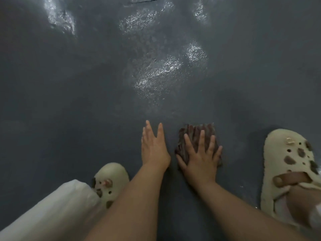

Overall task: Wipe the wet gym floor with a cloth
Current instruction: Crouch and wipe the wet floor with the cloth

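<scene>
Cloth flat on dark floor, pinned under right hand (fingers spread, straight). Left hand just beside it, fingers straight, on bare floor. Wet sheen ahead.

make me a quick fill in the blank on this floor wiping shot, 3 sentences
1. The right hand presses flat on the ____, a reddish-brown folded piece.
2. The left hand rests with straight fingers on the bare ____, beside the right hand.
3. Shiny wet patches glisten ahead of the hands, and a cream clog sits to the ____ of the right hand.

Missing words: cloth; floor; right
</scene>
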The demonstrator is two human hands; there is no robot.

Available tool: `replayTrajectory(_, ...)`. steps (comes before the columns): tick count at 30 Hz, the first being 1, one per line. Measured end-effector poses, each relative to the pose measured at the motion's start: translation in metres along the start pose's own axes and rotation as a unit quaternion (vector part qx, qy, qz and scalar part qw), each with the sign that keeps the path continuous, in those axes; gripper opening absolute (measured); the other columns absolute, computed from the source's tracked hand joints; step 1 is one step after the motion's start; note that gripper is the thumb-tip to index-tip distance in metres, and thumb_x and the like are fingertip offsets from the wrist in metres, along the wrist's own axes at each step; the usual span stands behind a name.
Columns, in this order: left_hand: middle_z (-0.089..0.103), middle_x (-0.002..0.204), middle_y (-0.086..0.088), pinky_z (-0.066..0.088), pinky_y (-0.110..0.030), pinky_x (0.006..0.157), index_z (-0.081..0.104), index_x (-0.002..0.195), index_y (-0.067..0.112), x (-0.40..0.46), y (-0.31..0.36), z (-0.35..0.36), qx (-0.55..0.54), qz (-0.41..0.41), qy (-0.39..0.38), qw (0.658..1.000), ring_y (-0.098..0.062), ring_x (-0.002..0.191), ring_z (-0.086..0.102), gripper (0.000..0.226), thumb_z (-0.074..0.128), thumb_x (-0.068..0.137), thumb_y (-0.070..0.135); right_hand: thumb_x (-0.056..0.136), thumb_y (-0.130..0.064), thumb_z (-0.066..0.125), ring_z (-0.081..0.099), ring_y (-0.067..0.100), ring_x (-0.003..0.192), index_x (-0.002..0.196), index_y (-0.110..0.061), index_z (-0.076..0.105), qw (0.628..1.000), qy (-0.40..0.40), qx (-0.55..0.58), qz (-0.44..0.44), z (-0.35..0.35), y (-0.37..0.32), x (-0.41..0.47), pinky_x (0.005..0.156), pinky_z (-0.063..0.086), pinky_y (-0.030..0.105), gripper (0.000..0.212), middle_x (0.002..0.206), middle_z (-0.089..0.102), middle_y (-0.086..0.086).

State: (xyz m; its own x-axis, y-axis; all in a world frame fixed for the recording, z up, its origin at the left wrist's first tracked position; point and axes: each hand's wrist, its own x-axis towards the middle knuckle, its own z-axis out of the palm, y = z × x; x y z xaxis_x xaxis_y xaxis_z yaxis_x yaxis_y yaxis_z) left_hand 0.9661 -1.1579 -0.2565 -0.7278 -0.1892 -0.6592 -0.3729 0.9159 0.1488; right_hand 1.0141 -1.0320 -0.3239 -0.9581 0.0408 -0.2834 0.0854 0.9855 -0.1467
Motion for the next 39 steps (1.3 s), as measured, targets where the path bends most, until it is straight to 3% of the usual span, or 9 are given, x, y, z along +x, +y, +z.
replayTrajectory(4, -0.029, 0.153, -0.013, 0.003, -0.035, 0.117, -0.009, 0.15, 0.026, -0.013, -0.035, 0.014, 0.001, -0.039, -0.004, 0.999, -0.031, 0.145, -0.014, 0.094, 0.062, 0.089, 0.018, 0.079, -0.065, 0.024, -0.007, 0.034, 0.143, 0.147, -0.044, 0.017, 1.0, -0.01, 0.0, 0.028, 0.001, -0.011, 0.007, 0.107, -0.019, 0.051, 0.072, 0.16, 0.003, 0.007)
replayTrajectory(8, -0.028, 0.153, -0.013, 0.003, -0.036, 0.117, -0.015, 0.148, 0.029, -0.017, -0.064, 0.017, -0.021, -0.057, 0.001, 0.998, -0.03, 0.145, -0.014, 0.105, 0.069, 0.085, 0.028, 0.091, -0.06, 0.032, -0.016, 0.033, 0.143, 0.148, -0.044, 0.002, 0.998, -0.01, 0.016, 0.067, -0.009, -0.031, 0.033, 0.11, -0.013, 0.057, 0.066, 0.159, -0.014, 0.004)
replayTrajectory(18, -0.024, 0.153, -0.016, 0.002, -0.045, 0.116, -0.017, 0.148, 0.029, 0.003, -0.122, -0.003, -0.076, -0.161, 0.034, 0.983, -0.034, 0.144, -0.013, 0.125, 0.077, 0.069, 0.051, 0.092, -0.061, 0.029, -0.017, 0.037, 0.143, 0.151, -0.038, 0.001, 0.998, -0.03, 0.023, 0.059, -0.026, -0.111, 0.121, 0.109, -0.007, 0.064, 0.069, 0.158, -0.015, 0.01)
replayTrajectory(22, -0.026, 0.153, -0.018, 0.003, -0.053, 0.114, -0.02, 0.148, 0.025, 0.009, -0.127, -0.004, -0.063, -0.192, 0.022, 0.979, -0.034, 0.143, -0.016, 0.137, 0.078, 0.059, 0.06, 0.091, -0.06, 0.031, -0.016, 0.036, 0.143, 0.149, -0.04, 0.005, 0.988, -0.059, -0.013, -0.142, -0.012, -0.158, 0.099, 0.108, -0.011, 0.062, 0.067, 0.159, -0.011, 0.008)
replayTrajectory(25, -0.025, 0.153, -0.018, 0.004, -0.056, 0.113, -0.018, 0.148, 0.024, 0.014, -0.13, -0.005, -0.068, -0.201, 0.007, 0.977, -0.035, 0.143, -0.016, 0.133, 0.078, 0.062, 0.058, 0.081, -0.058, 0.034, 0.015, 0.04, 0.143, 0.142, -0.037, 0.038, 0.93, -0.043, -0.05, -0.362, 0.011, -0.175, 0.063, 0.109, 0.008, 0.064, 0.064, 0.155, 0.024, 0.01)
replayTrajectory(30, -0.027, 0.152, -0.019, 0.006, -0.057, 0.113, -0.021, 0.147, 0.019, 0.017, -0.129, -0.009, -0.063, -0.199, -0.021, 0.978, -0.037, 0.142, -0.017, 0.14, 0.078, 0.057, 0.061, 0.079, -0.05, 0.037, 0.043, 0.036, 0.131, 0.13, -0.031, 0.057, 0.861, -0.015, -0.081, -0.502, 0.01, -0.142, 0.086, 0.106, 0.023, 0.049, 0.058, 0.142, 0.047, 0.009)
replayTrajectory(33, -0.028, 0.151, -0.02, 0.009, -0.059, 0.112, -0.024, 0.146, 0.017, 0.018, -0.127, -0.01, -0.065, -0.204, -0.033, 0.976, -0.039, 0.142, -0.018, 0.142, 0.079, 0.058, 0.06, 0.083, -0.049, 0.035, 0.039, 0.037, 0.133, 0.132, -0.029, 0.054, 0.924, 0.019, -0.059, -0.378, -0.009, -0.132, 0.136, 0.108, 0.024, 0.05, 0.057, 0.145, 0.043, 0.01)
replayTrajectory(35, -0.028, 0.15, -0.022, 0.009, -0.059, 0.111, -0.024, 0.146, 0.015, 0.02, -0.126, -0.012, -0.067, -0.205, -0.04, 0.976, -0.041, 0.141, -0.018, 0.141, 0.079, 0.059, 0.058, 0.092, -0.052, 0.031, 0.016, 0.033, 0.144, 0.145, -0.034, 0.034, 0.976, 0.013, -0.04, -0.213, -0.027, -0.129, 0.173, 0.114, 0.01, 0.052, 0.056, 0.157, 0.02, 0.007)
replayTrajectory(39, -0.03, 0.149, -0.024, 0.008, -0.06, 0.111, -0.026, 0.145, 0.013, 0.021, -0.127, -0.012, -0.064, -0.197, -0.048, 0.977, -0.043, 0.14, -0.02, 0.141, 0.077, 0.061, 0.058, 0.097, -0.053, 0.027, -0.009, 0.029, 0.146, 0.15, -0.037, 0.01, 1.0, -0.006, 0.006, 0.015, -0.053, -0.135, 0.233, 0.115, -0.005, 0.052, 0.058, 0.16, -0.006, 0.002)
